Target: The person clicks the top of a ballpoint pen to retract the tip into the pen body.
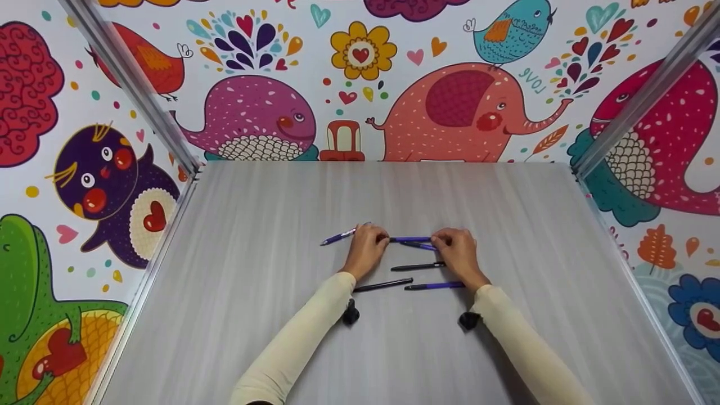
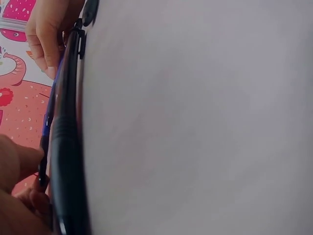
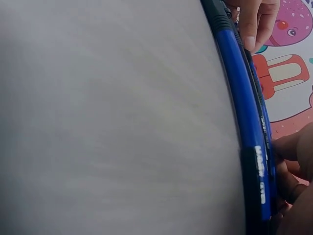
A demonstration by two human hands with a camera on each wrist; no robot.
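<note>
Both hands pinch a blue and black pen (image 1: 410, 239) near its two ends, my left hand (image 1: 367, 250) at the black end and my right hand (image 1: 458, 256) at the blue end. Just below it lies a second blue pen (image 1: 419, 246), its right end hidden by the right hand. A blue-and-white pen (image 1: 337, 237) lies to the left, partly behind the left hand. Nearer to me are a black pen (image 1: 416, 266), another black pen (image 1: 385, 284) and a blue pen (image 1: 434, 286). In the left wrist view, a black pen (image 2: 68, 142) fills the foreground; a blue pen (image 3: 242, 98) does so in the right wrist view.
The grey tabletop (image 1: 270, 214) has metal frame posts (image 1: 135, 84) at its back corners. Walls printed with cartoon animals (image 1: 450, 112) stand behind and at both sides. A small black object (image 1: 351, 313) is at the left wrist and another (image 1: 468, 320) at the right wrist.
</note>
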